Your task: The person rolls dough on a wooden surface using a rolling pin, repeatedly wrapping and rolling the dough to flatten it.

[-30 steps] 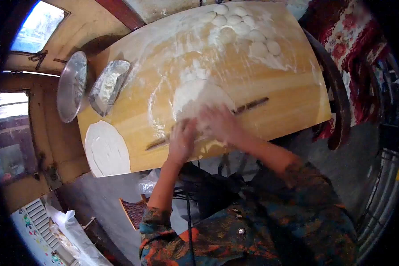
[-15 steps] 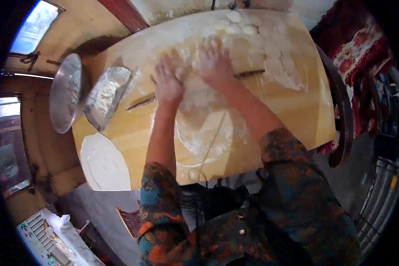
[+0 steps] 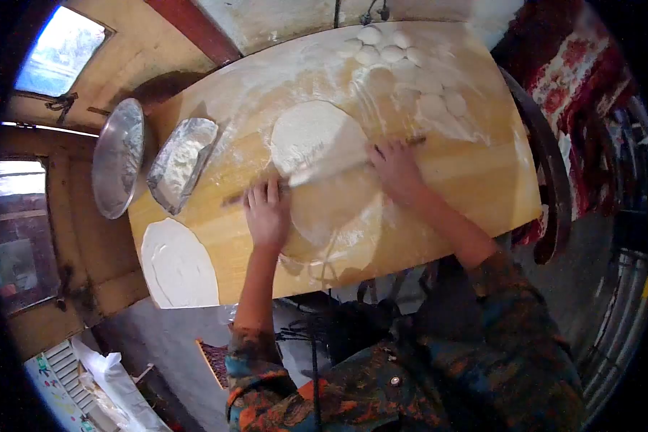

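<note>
Tabletop: the wooden tabletop [image 3: 475, 187] is dusted with flour, most heavily toward its far edge.
Rolling pin: the rolling pin [image 3: 327, 168] lies aslant across the middle, its right end nearer the far edge than its left; both ends are dark, the middle pale.
Left hand: the left hand [image 3: 266, 212] rests on the pin's left part, fingers partly outstretched over it; whether they close beneath cannot be told.
Right hand: the right hand [image 3: 397, 169] lies near the pin's right end, fingers bent over it; the underside of this hold is hidden too.
Rolled dough: the round dough sheet [image 3: 317, 133] spreads from the pin toward the far edge; its near margin meets the pin.
Second sheet: another flat dough sheet [image 3: 180, 266] covers the near left corner.
Dough balls: a cluster of dough balls [image 3: 368, 55] sits toward the far right corner.
Left edge: a flour-filled container [image 3: 201, 155] stands there, near a tilted metal bowl [image 3: 108, 169].
</note>
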Action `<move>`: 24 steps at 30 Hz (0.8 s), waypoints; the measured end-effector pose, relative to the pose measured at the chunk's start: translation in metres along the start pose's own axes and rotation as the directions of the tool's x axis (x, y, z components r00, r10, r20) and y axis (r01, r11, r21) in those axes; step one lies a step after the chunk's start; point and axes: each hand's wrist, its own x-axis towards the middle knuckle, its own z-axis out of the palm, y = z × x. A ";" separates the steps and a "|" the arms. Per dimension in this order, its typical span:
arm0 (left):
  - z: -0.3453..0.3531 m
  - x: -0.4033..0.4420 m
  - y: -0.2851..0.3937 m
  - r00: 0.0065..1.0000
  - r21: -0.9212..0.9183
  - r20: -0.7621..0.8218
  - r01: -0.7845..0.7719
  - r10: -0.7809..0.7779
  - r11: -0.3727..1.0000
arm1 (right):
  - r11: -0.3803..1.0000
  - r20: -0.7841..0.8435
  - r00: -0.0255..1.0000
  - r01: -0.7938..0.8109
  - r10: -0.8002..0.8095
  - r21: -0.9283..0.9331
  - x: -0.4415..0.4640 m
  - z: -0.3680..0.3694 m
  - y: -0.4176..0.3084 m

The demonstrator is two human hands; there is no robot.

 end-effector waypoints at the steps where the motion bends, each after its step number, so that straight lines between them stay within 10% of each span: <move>1: -0.006 -0.021 0.008 1.000 0.017 0.020 -0.006 0.005 1.000 | 0.999 0.012 0.999 0.030 -0.030 0.023 -0.024 -0.004 -0.009; 6: -0.025 -0.090 0.030 0.996 -0.067 0.085 -0.019 0.025 0.998 | 0.975 -0.010 0.982 0.190 -0.190 0.119 -0.107 0.005 -0.023; 8: -0.018 -0.084 0.029 0.978 -0.110 -0.007 0.207 -0.209 0.972 | 0.951 0.022 0.976 0.207 -0.218 0.229 -0.118 0.006 -0.025; 12: -0.029 -0.021 0.049 0.850 -0.380 0.051 0.502 -0.524 0.777 | 0.915 0.080 0.996 0.002 -0.038 0.404 -0.085 -0.020 -0.066; 15: -0.013 0.010 0.068 0.814 -0.224 0.113 0.580 -0.570 0.783 | 0.877 0.050 0.992 -0.126 0.116 0.463 -0.064 -0.002 -0.087; 18: -0.002 0.022 0.061 0.833 -0.245 0.187 0.552 -0.520 0.797 | 0.937 -0.105 0.990 -0.049 0.090 0.346 -0.063 0.010 -0.088; 21: 0.005 0.036 0.041 0.777 -0.577 0.427 0.628 -0.463 0.522 | 0.946 -0.217 0.972 -0.015 0.089 0.323 -0.059 -0.003 -0.084; 24: 0.005 0.056 0.063 0.958 -0.818 0.151 0.260 -0.245 0.513 | 0.958 -0.357 0.929 0.008 0.099 0.288 -0.030 -0.024 -0.100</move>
